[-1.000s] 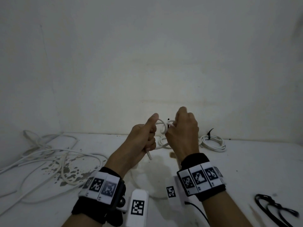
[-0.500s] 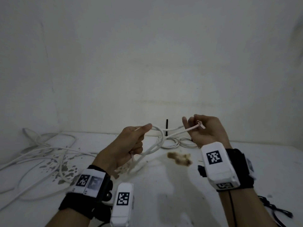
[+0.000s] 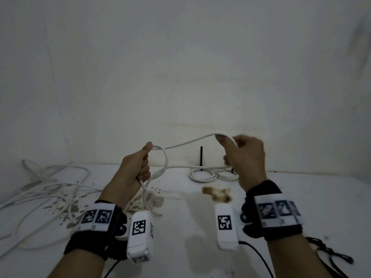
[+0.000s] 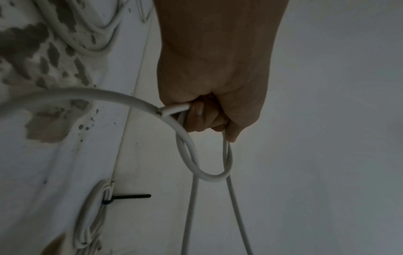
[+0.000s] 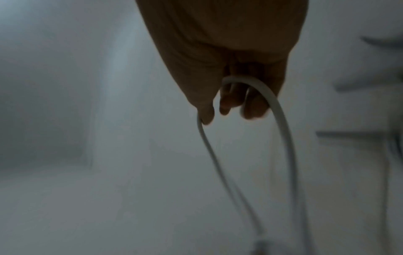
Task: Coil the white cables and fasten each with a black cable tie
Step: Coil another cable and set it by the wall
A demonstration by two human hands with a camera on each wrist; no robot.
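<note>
White cable [image 3: 188,141] held in the air above the tabletop [image 3: 313,199], strung between both hands, one small loop already formed. Left hand [image 3: 133,173] in a closed grip round that loop and the cable's cut end. Right hand [image 3: 244,157] off to the right, grip curled round the bend of the strand, blurred. Behind, two coiled cables [image 3: 202,174] lying flat, a black cable tie [image 3: 201,157] sticking upright. Loose cables [image 3: 46,189] tangled far left. Brown stain [image 3: 217,194] between the wrists.
</note>
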